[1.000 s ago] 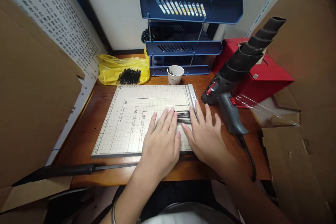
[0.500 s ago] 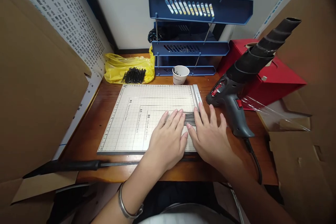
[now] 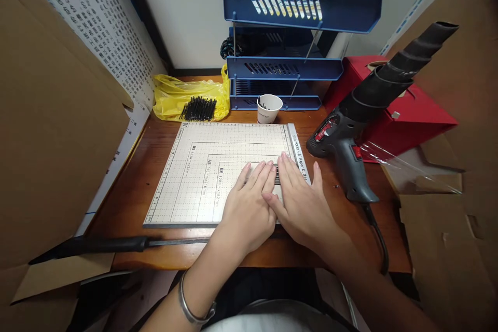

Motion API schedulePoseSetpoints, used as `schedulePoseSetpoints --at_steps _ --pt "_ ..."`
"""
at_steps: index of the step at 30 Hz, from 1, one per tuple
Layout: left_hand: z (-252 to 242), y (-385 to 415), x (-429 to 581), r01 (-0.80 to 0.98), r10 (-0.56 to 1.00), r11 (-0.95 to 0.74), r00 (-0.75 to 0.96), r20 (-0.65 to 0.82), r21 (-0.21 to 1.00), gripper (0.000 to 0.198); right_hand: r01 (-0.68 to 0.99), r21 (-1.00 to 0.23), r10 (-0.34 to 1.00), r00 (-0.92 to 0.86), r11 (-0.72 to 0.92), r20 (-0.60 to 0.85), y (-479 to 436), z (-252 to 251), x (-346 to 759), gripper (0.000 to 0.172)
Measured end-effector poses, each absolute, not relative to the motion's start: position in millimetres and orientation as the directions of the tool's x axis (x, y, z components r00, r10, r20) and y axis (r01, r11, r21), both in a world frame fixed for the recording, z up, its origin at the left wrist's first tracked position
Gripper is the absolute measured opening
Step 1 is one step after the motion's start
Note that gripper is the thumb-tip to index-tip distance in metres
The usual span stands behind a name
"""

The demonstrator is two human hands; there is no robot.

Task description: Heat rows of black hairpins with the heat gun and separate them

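Has brought the right hand (image 3: 301, 205) leftward against the left hand (image 3: 249, 210), hiding the black tubes (image 3: 277, 176) but for a sliver; reads as gathering and flattening the row. Keeps fingers straight, nearly together, pressed flat, gripping nothing; finds the tubes on the cutting board (image 3: 202, 166) by its ruler edge (image 3: 298, 149), long axes left-right, ends toward that edge.

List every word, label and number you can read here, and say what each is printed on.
"B5" on the cutting board.
"A5" on the same board.
"B6" and "128mm×182mm" there too.
"Paper Cutter" on the board's edge strip.
Too small to read: the wall sheet, the paper cup print, the other board dimensions.
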State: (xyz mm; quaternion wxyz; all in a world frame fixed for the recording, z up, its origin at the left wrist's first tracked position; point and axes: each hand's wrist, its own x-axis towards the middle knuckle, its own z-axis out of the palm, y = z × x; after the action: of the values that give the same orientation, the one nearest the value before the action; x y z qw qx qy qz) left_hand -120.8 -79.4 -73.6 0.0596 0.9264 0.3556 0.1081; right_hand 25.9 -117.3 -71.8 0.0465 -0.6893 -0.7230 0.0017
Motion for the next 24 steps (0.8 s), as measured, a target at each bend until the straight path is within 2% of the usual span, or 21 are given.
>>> schedulePoseSetpoints --at_steps 8,13,17,24 --pt "-72.4 -78.4 -123.9 0.641 0.668 -0.742 0.731 0.138 0.195 0.058 0.997 -0.035 0.992 -0.059 0.063 0.114 -118.2 -77.0 25.3 0.096" --pt "-63.4 -63.0 -134.4 0.681 0.723 -0.682 0.683 0.106 0.267 0.058 0.998 -0.024 0.992 -0.055 0.058 0.118 -117.4 -77.1 25.2 0.095" --pt "-58.4 -44.4 -137.4 0.643 0.714 -0.673 0.693 0.097 0.364 0.050 0.998 -0.011 0.991 -0.056 0.057 0.119 -118.0 -76.4 23.7 0.095" --pt "-56.6 -23.0 -118.2 0.632 0.790 -0.560 0.601 0.117 0.535 0.022 0.999 -0.002 0.993 -0.050 0.051 0.109 -117.7 -76.1 23.6 0.101"
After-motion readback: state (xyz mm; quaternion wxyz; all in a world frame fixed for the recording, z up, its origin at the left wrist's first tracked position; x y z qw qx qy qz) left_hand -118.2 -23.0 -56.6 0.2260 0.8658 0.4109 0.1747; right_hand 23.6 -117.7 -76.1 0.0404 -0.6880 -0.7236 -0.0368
